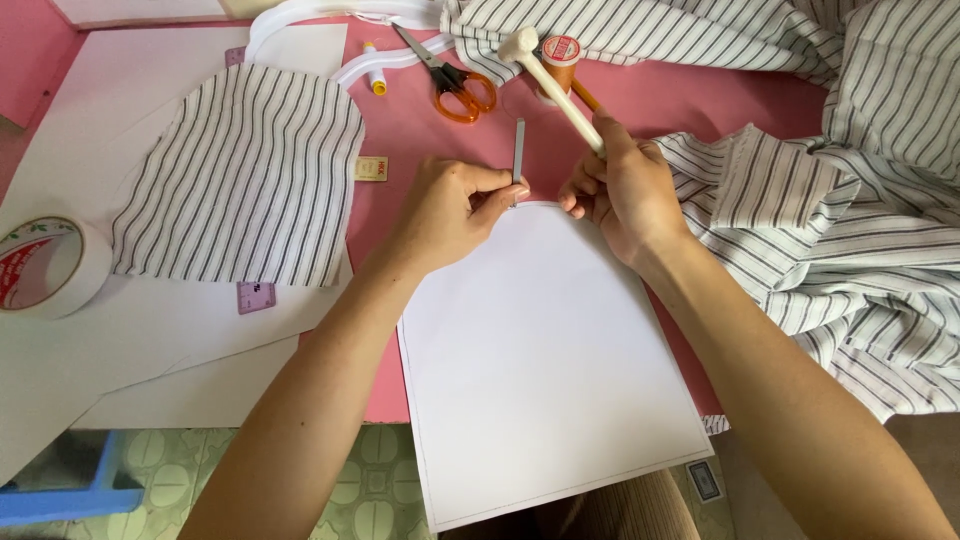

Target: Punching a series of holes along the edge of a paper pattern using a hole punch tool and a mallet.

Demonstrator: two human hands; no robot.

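Now the left hand [455,205] pinches a thin stiff metal punch [519,152] upright on light, bendable white card [540,350]; right hand [625,190] grips firmly a small mallet [555,85] by its handle

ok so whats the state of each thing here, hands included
left hand: pinching a grey metal punch upright at the top edge of the white paper pattern
right hand: gripping a small white mallet, head raised
white paper pattern: flat on the pink table
orange scissors: closed, lying flat
tape roll: lying flat
striped fabric piece: spread flat
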